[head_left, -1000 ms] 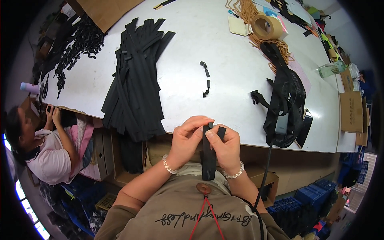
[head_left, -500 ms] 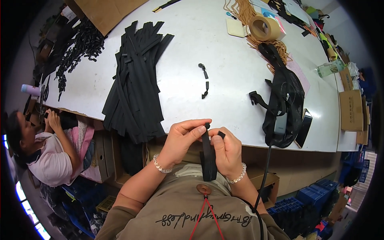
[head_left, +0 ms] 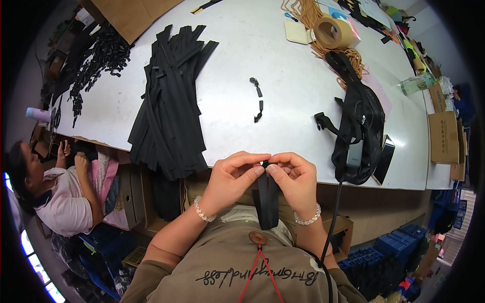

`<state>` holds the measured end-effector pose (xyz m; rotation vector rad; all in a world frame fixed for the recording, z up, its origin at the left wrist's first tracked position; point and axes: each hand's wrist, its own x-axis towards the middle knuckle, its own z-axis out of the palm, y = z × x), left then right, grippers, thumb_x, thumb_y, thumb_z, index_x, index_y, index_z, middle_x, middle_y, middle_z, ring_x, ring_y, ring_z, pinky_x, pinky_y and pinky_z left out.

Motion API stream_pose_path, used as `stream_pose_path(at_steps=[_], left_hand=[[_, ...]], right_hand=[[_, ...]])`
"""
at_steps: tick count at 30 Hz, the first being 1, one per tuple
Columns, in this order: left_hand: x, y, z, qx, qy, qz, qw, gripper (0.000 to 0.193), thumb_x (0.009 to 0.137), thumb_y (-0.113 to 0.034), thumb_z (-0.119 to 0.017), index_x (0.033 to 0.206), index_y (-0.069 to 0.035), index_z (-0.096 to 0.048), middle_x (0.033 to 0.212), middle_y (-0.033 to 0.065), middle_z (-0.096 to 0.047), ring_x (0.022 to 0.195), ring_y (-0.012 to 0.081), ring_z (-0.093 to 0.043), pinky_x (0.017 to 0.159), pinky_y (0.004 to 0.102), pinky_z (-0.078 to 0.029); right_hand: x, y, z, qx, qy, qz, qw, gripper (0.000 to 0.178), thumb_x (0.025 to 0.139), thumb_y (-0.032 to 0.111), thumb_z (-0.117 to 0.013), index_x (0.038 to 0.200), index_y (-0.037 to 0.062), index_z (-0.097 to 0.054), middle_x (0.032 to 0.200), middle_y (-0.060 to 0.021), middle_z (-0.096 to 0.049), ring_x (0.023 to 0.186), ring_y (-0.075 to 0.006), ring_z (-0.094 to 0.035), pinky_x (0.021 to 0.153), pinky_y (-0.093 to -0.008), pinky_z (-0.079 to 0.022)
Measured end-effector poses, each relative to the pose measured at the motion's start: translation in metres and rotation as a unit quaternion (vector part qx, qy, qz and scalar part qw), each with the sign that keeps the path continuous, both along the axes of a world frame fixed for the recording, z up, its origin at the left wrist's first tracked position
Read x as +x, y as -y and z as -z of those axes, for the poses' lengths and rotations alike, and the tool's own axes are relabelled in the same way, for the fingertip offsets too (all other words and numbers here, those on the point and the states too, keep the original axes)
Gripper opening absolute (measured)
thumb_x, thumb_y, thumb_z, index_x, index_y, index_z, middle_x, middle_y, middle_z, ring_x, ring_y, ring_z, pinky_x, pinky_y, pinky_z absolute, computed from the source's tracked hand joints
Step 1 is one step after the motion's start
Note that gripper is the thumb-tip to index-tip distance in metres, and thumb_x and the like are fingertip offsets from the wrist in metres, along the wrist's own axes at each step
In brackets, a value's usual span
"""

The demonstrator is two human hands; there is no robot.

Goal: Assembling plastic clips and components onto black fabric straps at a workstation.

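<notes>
A long black zipper tape (head_left: pixel 267 207), doubled over into a loop, hangs down in front of my shirt. My left hand (head_left: pixel 227 179) pinches its upper end between thumb and forefinger. Close against it, the thumb and fingers of my right hand (head_left: pixel 297 181) are pinched at the same end. A small dark piece, probably a zipper slider, sits between the fingertips, mostly hidden by them. Beyond my hands, two small black pulls with short tabs (head_left: pixel 257 87) (head_left: pixel 259 112) lie on the white table (head_left: pixel 293 136). A thick pile of black zipper tapes (head_left: pixel 172 101) lies to their left.
At the far left is a heap of small black pulls (head_left: pixel 108 55). On the right lie a black mesh bag (head_left: pixel 361 116) with a buckle and cable, a phone (head_left: pixel 385 159), a tape roll (head_left: pixel 333 33) and tan cords. A co-worker (head_left: pixel 65 197) sits at the left.
My right hand has moved up and left to meet my left fingertips at the tape's end. The small black piece in it is now hidden there. The co-worker's hands have moved apart.
</notes>
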<state>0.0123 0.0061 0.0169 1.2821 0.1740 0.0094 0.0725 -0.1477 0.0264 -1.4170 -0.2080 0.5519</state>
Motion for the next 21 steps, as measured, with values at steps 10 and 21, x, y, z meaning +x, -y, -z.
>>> stream_pose_path(at_steps=[10,21], left_hand=[[-0.009,0.011,-0.011,-0.092,-0.025,-0.022,0.995,0.018,0.081,0.002,-0.064,0.098,0.001,-0.058,0.091,0.0048,-0.060,0.084,0.0081,-0.059,0.075,0.0209,-0.049],[-0.017,0.027,-0.016,-0.018,-0.071,-0.025,0.997,0.007,0.081,0.003,-0.064,0.086,0.003,-0.060,0.085,0.0034,-0.062,0.076,0.0057,-0.058,0.068,0.0192,-0.049]], right_hand=[[0.003,0.004,0.001,0.107,-0.138,-0.034,0.984,0.015,0.083,-0.006,-0.056,0.098,-0.0076,-0.058,0.092,-0.0097,-0.063,0.074,-0.0078,-0.058,0.065,-0.0182,-0.048],[-0.013,0.004,0.004,0.190,-0.155,0.103,0.964,0.013,0.082,-0.003,-0.055,0.095,-0.0048,-0.057,0.089,-0.0075,-0.061,0.079,-0.0084,-0.057,0.072,-0.0208,-0.048]])
